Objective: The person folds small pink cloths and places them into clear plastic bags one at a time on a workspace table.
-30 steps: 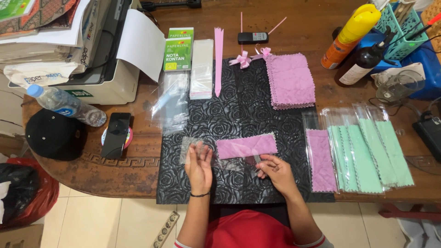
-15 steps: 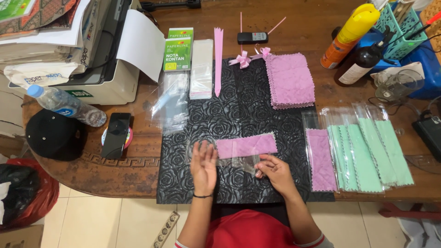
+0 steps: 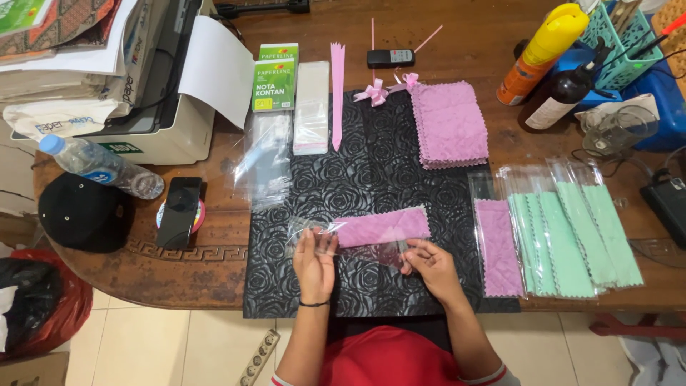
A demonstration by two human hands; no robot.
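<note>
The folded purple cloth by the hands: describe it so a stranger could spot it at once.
Find the black rose-patterned mat in the middle of the wooden table. Near its front edge, just beyond the left hand and right hand, lies the folded purple cloth. It lies alone, a single unbagged strip.

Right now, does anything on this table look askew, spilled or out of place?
Only the water bottle lying on its side at the table's left edge, beside the black cap. Nothing looks spilled; the packed cloths lie in a fairly neat row.

Left hand moved from flat over the clear sleeve to pinching its end, sleeve now lifted
</note>
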